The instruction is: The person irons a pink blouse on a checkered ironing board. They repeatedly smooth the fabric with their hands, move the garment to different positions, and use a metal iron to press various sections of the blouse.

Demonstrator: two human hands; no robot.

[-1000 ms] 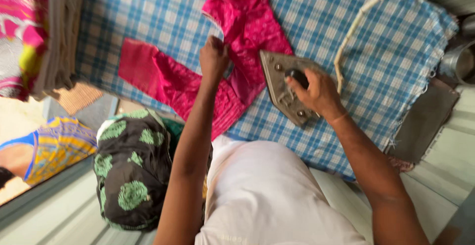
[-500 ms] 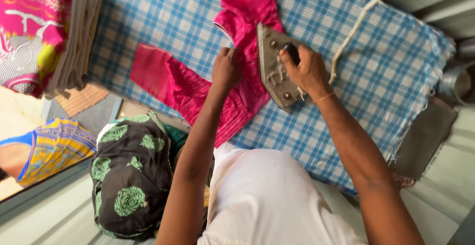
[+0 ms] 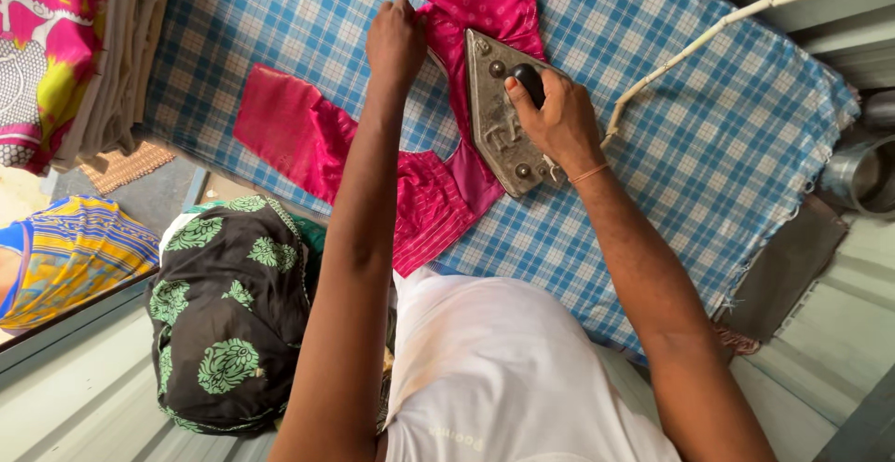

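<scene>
Pink blouse [image 3: 438, 182] on the blue checked cloth [image 3: 709, 145], under a heavy metal iron [image 3: 503, 112].
Head view: right hand [image 3: 557, 119] closed around the iron's dark handle; left hand [image 3: 395, 42] fisted, pinching the far fabric edge; the blouse looks soft and light, best held at the edges.

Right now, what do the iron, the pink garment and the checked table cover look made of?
Iron: looks like heavy grey metal, dull and worn, with bolt heads; its handle is dark under the right hand. Pink garment: thin woven fabric, slightly shiny, maybe silk or synthetic. Checked cover: matte blue-and-white cloth, probably cotton, frayed at the edge.
</scene>
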